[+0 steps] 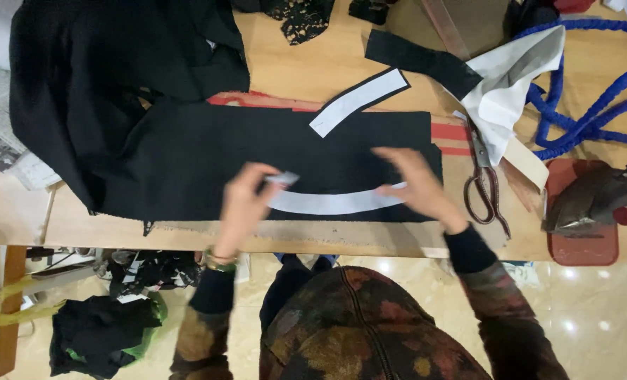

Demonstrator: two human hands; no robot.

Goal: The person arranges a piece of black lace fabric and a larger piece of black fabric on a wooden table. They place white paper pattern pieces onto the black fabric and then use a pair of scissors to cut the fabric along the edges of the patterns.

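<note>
Left hand point(246, 200), right hand point(415, 186), curved white paper strip point(334, 203), black cloth point(208, 158)

Black cloth point(208, 158) covers a pale wooden tabletop point(306, 70). On it lie two white curved paper strips point(331, 203), one edged in black point(359, 100). The rope point(588, 105) is blue, the scissors point(484, 186) have dark reddish handles, and the sleeves point(500, 317) seem mottled rust, green and yellow.
</note>
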